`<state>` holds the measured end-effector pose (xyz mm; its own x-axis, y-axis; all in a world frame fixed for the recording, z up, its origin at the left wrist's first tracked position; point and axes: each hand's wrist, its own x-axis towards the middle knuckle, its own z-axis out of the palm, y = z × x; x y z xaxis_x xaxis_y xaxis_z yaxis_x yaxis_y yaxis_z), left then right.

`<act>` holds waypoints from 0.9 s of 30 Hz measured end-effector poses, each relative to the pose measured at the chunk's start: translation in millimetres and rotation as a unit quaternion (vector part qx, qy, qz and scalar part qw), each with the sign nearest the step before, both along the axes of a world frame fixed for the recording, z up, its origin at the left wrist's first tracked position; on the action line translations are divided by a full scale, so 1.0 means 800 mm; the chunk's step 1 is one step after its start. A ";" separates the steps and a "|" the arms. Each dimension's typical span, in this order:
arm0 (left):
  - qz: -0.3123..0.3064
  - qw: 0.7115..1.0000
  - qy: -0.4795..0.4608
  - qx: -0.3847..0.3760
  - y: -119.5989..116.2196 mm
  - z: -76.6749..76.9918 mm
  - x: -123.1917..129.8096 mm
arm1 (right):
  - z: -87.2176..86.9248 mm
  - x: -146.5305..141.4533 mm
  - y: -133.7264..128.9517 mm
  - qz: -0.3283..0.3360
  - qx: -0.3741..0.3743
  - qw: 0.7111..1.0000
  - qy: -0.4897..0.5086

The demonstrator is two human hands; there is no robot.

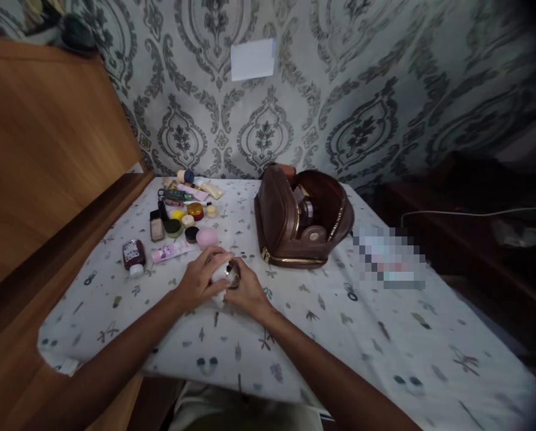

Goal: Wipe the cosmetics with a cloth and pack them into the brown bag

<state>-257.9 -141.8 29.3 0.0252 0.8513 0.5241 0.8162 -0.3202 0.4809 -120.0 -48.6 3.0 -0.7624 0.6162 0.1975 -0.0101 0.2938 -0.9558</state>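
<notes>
Near the front middle of the table, my left hand and my right hand are closed around a small white container with a shiny gold-coloured end. My fingers cover much of it, so its exact kind does not show. Something white peeks out below it, too hidden to name. Just beyond my left hand sits a pink egg-shaped item. A pink and purple tube lies to its left, close to a dark bottle with a white cap. To the right stands a brown cosmetic bag, unzipped, with some items inside.
Several small jars, tubes and bottles are grouped at the back left, among them a red jar with a gold lid and a foundation bottle. A wooden panel borders the left side. A blurred-out flat item lies at right.
</notes>
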 end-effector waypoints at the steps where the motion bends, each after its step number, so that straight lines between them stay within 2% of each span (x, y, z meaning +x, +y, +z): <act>1: 0.025 0.999 0.021 -0.002 -0.001 0.000 0.002 | -0.001 0.000 -0.002 -0.010 0.030 0.999 -0.006; 5: 0.083 0.996 0.040 0.001 0.000 0.006 0.015 | 0.002 0.003 -0.014 -0.035 0.135 0.990 -0.031; 9: 0.108 0.993 -0.047 -0.009 0.005 0.014 0.023 | 0.010 0.006 -0.019 -0.030 0.192 0.975 -0.111; 12: 0.108 0.988 -0.109 -0.027 0.010 0.016 0.023 | 0.015 0.006 -0.019 -0.029 0.202 0.967 -0.151; 16: 0.102 0.988 -0.113 -0.009 0.011 0.013 0.019 | 0.020 0.005 -0.016 -0.024 0.166 0.979 -0.116; 19: 0.059 0.996 -0.056 0.034 0.007 0.011 0.013 | 0.024 0.005 -0.010 -0.013 0.116 0.991 -0.062; 23: 0.003 0.997 -0.007 0.076 -0.001 0.012 0.007 | 0.027 0.006 -0.004 0.036 0.054 0.997 -0.036; 27: -0.010 0.996 -0.041 0.083 -0.004 0.012 0.005 | 0.023 0.005 -0.001 0.069 -0.014 0.997 -0.012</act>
